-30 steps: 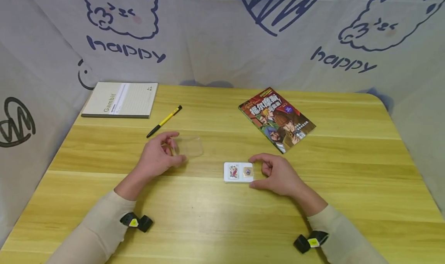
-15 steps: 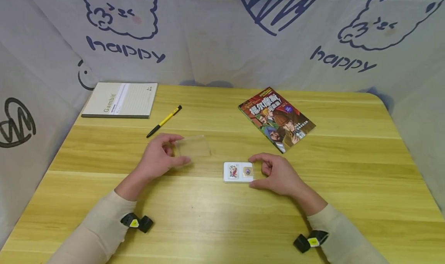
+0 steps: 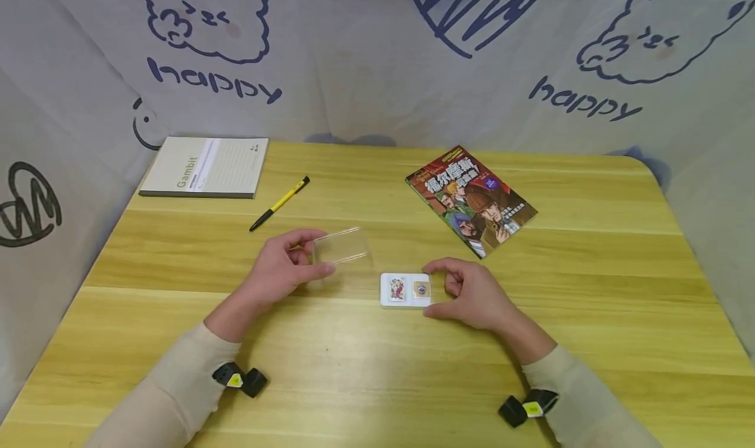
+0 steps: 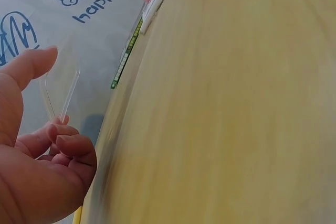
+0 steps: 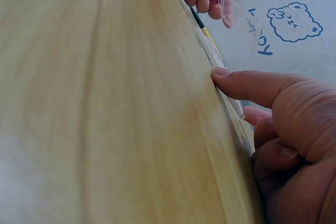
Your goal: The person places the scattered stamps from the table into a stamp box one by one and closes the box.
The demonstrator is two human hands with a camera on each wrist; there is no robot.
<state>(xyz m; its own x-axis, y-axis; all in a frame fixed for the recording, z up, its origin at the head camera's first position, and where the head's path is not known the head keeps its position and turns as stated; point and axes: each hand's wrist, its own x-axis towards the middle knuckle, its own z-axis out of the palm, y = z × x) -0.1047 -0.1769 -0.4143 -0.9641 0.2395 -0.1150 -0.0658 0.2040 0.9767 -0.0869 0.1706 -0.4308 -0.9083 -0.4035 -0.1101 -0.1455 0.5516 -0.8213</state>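
Note:
Over the table, left of centre in the head view, my left hand (image 3: pixel 280 268) holds a clear plastic cover (image 3: pixel 342 246) by its left end, thumb on one edge and fingers on the opposite one. The cover is tilted and raised off the tabletop, as the left wrist view also shows. To its right a small flat white case (image 3: pixel 409 291) lies on the table, bearing a colourful picture and a gold-coloured square. My right hand (image 3: pixel 472 294) pinches the case's right end between thumb and index finger. The other fingers of that hand (image 5: pixel 299 129) are curled in the right wrist view.
A notebook (image 3: pixel 206 166) lies at the back left of the wooden table (image 3: pixel 354 382). A yellow and black pen (image 3: pixel 279 204) rests beyond my left hand. Behind the white case is a comic-style book (image 3: pixel 472 202). Printed white cloth (image 3: pixel 366 61) stands behind the table.
My left hand has moved rightward with the clear cover, closer to the white case, and the cover has tilted. My right hand and the case stay in place.

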